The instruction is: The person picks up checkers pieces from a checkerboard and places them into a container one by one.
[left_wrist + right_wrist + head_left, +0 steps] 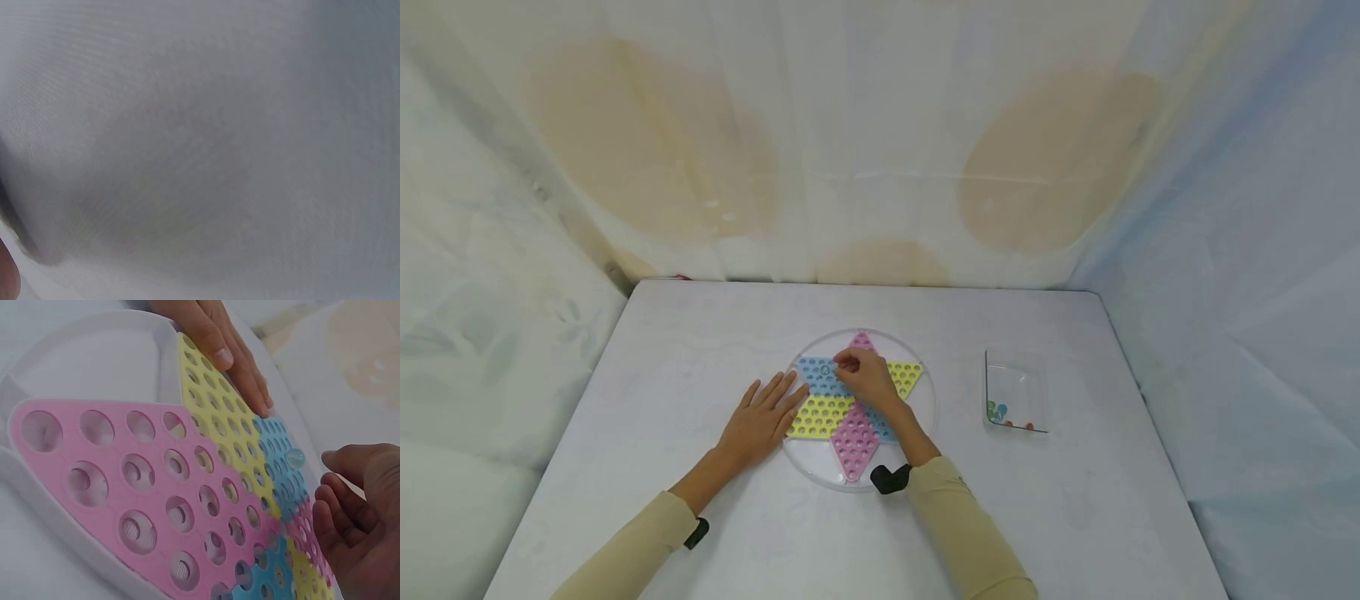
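Observation:
A round Chinese checkers board (812,472) of clear white plastic bears a star of pink, yellow and blue pieces full of holes. One pale clear marble (295,458) sits on the blue part, also visible in the head view. Close beside that marble is my right hand (868,377), fingers loosely bent and nothing seen between them; in the right wrist view a small gap parts its fingertips from the marble. My left hand (762,423) rests with spread fingers on the board's left edge, its fingertips by the yellow and blue parts. The left wrist view is mostly blurred white.
To the right of the board stands a clear square tray (1030,379). Several green, blue and orange marbles (997,412) lie along its near side. A white cloth covers the table (700,325), with pale curtains (865,150) behind and at both sides.

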The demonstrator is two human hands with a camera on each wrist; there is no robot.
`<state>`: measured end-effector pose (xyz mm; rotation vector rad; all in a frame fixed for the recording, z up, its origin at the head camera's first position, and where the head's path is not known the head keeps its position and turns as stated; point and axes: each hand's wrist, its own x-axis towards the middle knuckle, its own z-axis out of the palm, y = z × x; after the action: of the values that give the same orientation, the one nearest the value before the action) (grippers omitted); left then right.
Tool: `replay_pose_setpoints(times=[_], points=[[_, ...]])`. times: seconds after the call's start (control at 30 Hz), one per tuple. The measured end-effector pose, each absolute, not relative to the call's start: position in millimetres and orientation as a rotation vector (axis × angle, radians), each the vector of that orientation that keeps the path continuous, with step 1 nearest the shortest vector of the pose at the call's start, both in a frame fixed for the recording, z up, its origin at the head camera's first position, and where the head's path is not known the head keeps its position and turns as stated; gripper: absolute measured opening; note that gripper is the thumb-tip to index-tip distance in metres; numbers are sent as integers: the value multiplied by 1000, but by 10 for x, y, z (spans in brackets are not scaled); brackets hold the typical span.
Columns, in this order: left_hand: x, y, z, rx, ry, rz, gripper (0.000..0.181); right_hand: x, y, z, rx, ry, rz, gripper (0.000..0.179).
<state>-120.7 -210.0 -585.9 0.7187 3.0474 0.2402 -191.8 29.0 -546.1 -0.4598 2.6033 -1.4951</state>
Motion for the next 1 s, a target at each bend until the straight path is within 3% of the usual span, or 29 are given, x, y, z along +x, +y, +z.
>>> replay_pose_setpoints(times=[1.0], points=[[-1175,-2093,-5839,713,3045,221,54,-1943,75,-5521,-448,2770,-1113,21]])
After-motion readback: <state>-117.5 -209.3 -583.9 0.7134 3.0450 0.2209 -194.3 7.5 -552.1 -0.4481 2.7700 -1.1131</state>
